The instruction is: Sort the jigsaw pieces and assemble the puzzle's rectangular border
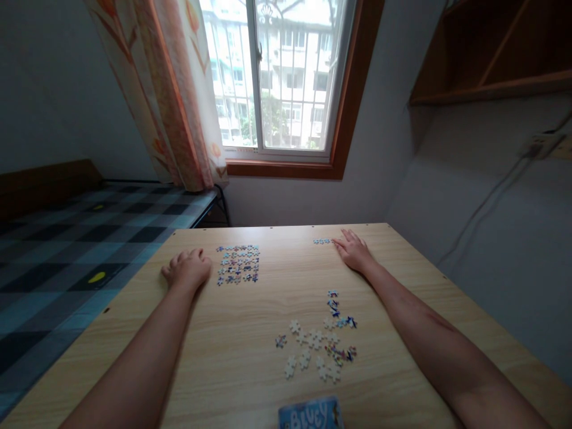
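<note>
Closest to you, at the near edge of the view, is a blue box (310,415) with "BLUEY" in pale lettering. Only its far part shows, so what it holds cannot be told. Just beyond it on the wooden table (241,357) lie loose puzzle pieces (315,339), many with their pale side up. A printed cluster (340,353) sits at the right of this scatter, a single printed piece (280,341) at its left, and a broken line of printed pieces (333,305) runs away from you.

Farther out, your left hand (187,269) rests on the tabletop, back upward and fingers loosely bent; its palm side is hidden, so you cannot tell whether it grips anything. Just to the right of it lies a block of small printed pieces (241,262) in several rows; whether they interlock is too small to tell.

Your right hand (354,250) reaches toward the table's far edge, fingers stretched out, the tips at the right end of a short row of pieces (322,241). Whether they pinch a piece or only touch it, you cannot tell.

Past the table on your left stands a bed (152,208) with checked bedding. Beyond are a flowered curtain (179,95) and a barred window (295,83). High on the right wall hangs an open wooden shelf (491,89), its compartments dark.
</note>
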The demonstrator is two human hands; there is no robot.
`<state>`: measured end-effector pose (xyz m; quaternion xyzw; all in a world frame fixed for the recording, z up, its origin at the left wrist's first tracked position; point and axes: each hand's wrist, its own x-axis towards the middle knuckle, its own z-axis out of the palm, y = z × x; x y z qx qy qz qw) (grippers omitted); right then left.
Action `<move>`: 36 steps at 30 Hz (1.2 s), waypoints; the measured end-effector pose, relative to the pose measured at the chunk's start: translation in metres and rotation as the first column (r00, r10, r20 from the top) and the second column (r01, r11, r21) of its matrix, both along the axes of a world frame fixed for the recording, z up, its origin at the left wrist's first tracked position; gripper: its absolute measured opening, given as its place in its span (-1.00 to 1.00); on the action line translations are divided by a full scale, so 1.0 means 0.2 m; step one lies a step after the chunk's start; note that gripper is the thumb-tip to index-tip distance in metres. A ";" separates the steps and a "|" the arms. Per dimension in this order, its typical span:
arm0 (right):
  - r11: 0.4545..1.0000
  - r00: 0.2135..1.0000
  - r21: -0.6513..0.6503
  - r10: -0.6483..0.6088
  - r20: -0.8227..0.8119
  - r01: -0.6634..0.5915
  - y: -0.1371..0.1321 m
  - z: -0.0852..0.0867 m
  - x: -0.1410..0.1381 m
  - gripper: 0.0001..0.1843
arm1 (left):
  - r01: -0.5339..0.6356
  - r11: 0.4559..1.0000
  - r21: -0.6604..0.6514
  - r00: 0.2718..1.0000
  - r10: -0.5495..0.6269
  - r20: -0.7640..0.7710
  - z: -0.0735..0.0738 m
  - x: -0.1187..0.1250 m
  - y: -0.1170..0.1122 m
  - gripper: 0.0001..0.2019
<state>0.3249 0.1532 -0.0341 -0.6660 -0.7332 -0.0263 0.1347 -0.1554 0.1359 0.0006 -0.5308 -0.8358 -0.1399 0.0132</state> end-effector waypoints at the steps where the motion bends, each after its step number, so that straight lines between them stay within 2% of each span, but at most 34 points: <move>1: 1.000 1.000 -0.004 0.013 0.002 -0.013 0.00 0.00 -0.01 -0.53 | 0.000 1.000 0.005 1.000 0.000 -0.001 0.00 0.00 0.00 -0.41; 9: 0.996 0.998 -0.071 0.052 0.045 -0.049 0.01 0.01 -0.05 -0.52 | -0.002 1.000 -0.007 1.000 0.002 -0.015 0.01 0.02 -0.02 -0.41; 13: 0.996 0.996 -0.065 0.070 0.048 -0.067 0.01 0.00 -0.05 -0.53 | -0.005 1.000 -0.013 1.000 0.004 -0.025 0.02 0.03 -0.02 -0.40; 21: 0.994 0.996 0.107 0.024 -0.083 -0.015 0.02 -0.01 -0.03 -0.53 | -0.009 1.000 -0.027 0.999 0.008 -0.041 0.00 0.01 -0.01 -0.41; 26: 0.973 0.977 0.228 0.017 -0.213 0.033 0.01 0.02 0.00 -0.56 | -0.013 1.000 -0.022 0.999 0.012 -0.033 0.00 0.01 0.00 -0.41; 29: 0.973 0.961 0.227 0.100 -0.258 -0.041 -0.02 0.08 0.02 -0.62 | -0.006 1.000 -0.013 0.999 0.006 -0.032 -0.01 0.01 0.00 -0.41; 31: 0.977 0.935 0.113 0.206 -0.289 -0.180 -0.04 0.14 0.02 -0.67 | -0.003 1.000 -0.007 1.000 0.003 -0.031 -0.01 0.01 0.00 -0.41; 32: 0.959 0.903 0.018 0.273 -0.330 -0.283 -0.06 0.18 0.01 -0.69 | -0.003 1.000 -0.004 1.000 0.003 -0.030 -0.01 0.01 0.00 -0.41; 33: 0.914 0.861 -0.094 0.333 -0.385 -0.395 -0.08 0.21 0.00 -0.69 | -0.005 1.000 -0.001 1.000 0.005 -0.027 -0.01 0.01 0.00 -0.41; 35: 0.766 0.786 -0.305 0.391 -0.478 -0.566 -0.11 0.28 -0.04 -0.67 | -0.003 1.000 0.006 1.000 0.003 -0.023 -0.01 0.01 0.00 -0.41; 36: 0.689 0.776 -0.401 0.396 -0.491 -0.604 -0.13 0.31 -0.06 -0.66 | -0.002 1.000 0.008 1.000 0.002 -0.020 -0.01 0.01 0.00 -0.41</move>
